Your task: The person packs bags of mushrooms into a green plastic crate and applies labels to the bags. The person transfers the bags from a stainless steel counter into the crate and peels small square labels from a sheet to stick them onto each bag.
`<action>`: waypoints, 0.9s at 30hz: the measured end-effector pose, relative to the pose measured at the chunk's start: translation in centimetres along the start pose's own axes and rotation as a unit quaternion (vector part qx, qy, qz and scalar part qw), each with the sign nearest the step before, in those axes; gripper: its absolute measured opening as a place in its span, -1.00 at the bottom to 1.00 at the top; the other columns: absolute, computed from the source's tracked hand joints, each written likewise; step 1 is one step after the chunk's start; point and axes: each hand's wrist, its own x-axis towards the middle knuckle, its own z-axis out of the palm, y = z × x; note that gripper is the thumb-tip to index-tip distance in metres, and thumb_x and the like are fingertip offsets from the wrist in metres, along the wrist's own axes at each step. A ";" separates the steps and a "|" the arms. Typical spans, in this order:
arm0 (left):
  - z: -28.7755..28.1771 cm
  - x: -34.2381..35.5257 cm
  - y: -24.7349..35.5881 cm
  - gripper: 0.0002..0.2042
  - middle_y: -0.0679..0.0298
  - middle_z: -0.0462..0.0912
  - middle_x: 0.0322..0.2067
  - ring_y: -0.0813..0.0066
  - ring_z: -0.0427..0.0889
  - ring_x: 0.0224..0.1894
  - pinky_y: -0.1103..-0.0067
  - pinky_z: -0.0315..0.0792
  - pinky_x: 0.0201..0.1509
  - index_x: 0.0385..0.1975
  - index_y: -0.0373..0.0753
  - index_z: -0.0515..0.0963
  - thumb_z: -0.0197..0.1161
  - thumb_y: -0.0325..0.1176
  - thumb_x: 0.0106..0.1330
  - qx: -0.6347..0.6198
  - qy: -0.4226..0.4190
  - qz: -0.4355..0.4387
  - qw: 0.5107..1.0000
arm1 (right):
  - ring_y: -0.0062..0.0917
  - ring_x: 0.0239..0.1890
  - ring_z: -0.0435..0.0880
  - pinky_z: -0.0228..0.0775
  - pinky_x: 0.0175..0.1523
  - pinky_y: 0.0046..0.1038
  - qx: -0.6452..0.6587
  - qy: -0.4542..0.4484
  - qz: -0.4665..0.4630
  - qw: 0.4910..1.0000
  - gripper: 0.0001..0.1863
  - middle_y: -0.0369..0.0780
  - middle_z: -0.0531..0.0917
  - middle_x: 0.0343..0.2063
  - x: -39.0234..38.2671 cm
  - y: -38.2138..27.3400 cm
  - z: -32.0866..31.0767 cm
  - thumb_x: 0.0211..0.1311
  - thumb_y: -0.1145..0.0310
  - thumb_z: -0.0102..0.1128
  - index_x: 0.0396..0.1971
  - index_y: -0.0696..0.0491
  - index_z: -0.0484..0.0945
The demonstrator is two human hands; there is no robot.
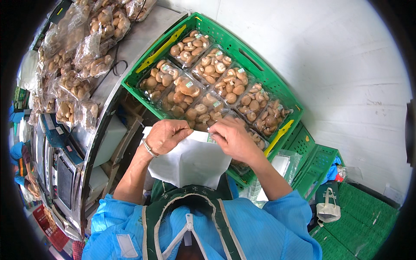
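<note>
paper point(188, 164), probably light and limp, hangs from left hand point(164, 135), pinched on its edge (best hold); right hand point(234, 138) seemingly likewise.

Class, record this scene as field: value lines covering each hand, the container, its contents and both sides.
Left hand: pinching a white sheet
Right hand: near the sheet's upper edge; grip unclear
Container: green plastic crate, yellow handles
Contents: brown mushrooms in clear packs
Left side: bagged mushrooms on a metal table
Right side: white wall
</note>
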 end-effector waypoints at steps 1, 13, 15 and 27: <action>0.1 0.1 0.0 -0.74 0.10 0.42 -0.68 0.12 0.42 -0.57 0.38 0.28 -0.47 -0.56 -0.28 0.45 0.14 -0.23 0.28 -0.001 0.001 0.008 1.000 | -0.33 -0.31 0.50 0.23 -0.12 -0.33 -0.008 0.027 0.001 1.000 -0.93 -0.25 0.57 -0.43 -0.4 -0.2 0.3 0.09 0.48 0.18 -0.39 0.07 0.53; 0.7 1.7 0.0 -0.78 0.15 0.42 -0.68 0.34 0.38 -0.63 0.48 0.27 -0.52 -0.52 -0.32 0.50 0.21 -0.30 0.26 0.006 -0.039 -0.001 0.999 | -0.37 -0.19 0.58 0.39 -0.08 -0.34 0.133 0.041 0.338 0.931 -0.88 -0.16 0.59 -0.30 -9.4 12.3 -3.1 0.02 0.40 0.20 -0.44 0.11 0.52; 0.6 2.1 0.8 -0.80 0.18 0.42 -0.66 0.42 0.34 -0.62 0.53 0.28 -0.51 -0.49 -0.33 0.52 0.22 -0.32 0.27 0.013 -0.060 -0.003 0.998 | -0.34 -0.25 0.59 0.38 -0.16 -0.34 -0.005 -0.019 0.372 0.928 -0.85 -0.17 0.60 -0.39 -10.8 15.0 -1.7 0.01 0.36 0.24 -0.48 0.11 0.51; 1.8 5.9 7.4 -0.83 0.30 0.44 -0.64 0.55 0.38 -0.55 0.58 0.32 -0.43 -0.46 -0.33 0.53 0.19 -0.35 0.29 -0.058 -0.145 0.080 0.984 | -0.47 -0.05 0.52 0.36 0.03 -0.38 0.399 0.207 0.317 0.835 -0.58 -0.17 0.58 -0.17 -13.6 8.1 -4.4 0.13 0.24 0.29 -0.08 0.14 0.47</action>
